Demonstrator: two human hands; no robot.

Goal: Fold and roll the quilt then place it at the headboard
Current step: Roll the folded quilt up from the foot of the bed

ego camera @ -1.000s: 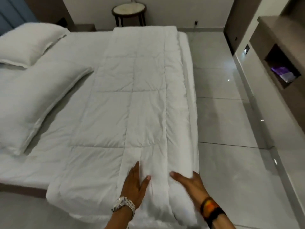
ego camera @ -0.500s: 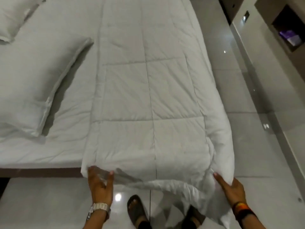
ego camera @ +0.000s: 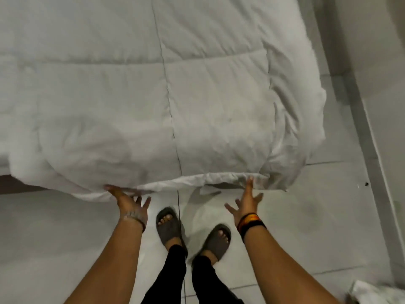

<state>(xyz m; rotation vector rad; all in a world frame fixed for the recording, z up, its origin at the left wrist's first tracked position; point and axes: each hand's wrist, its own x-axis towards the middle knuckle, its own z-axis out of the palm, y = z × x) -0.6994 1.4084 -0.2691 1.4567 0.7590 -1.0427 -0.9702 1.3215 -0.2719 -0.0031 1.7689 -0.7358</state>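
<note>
A white quilted duvet [ego camera: 135, 102] lies folded in a long strip on the bed, and its near end hangs over the foot of the bed. My left hand [ego camera: 131, 204], with a metal watch at the wrist, reaches up to that hanging edge; its fingers are spread and the fingertips touch the underside of the fold. My right hand [ego camera: 247, 205], with coloured bands at the wrist, is splayed, and its longest finger touches the duvet's hem [ego camera: 219, 177]. Neither hand grips the cloth.
I stand on a pale tiled floor [ego camera: 306, 216] in dark sandals [ego camera: 168, 224] right at the foot of the bed. A wall base [ego camera: 372, 150] runs along the right. Some crumpled white cloth [ego camera: 377, 294] lies on the floor at the bottom right.
The view has tipped down and moved closer to the bed's foot. Both hands have let go of the duvet's corners, moved inward, and now touch its edge with spread fingers.
</note>
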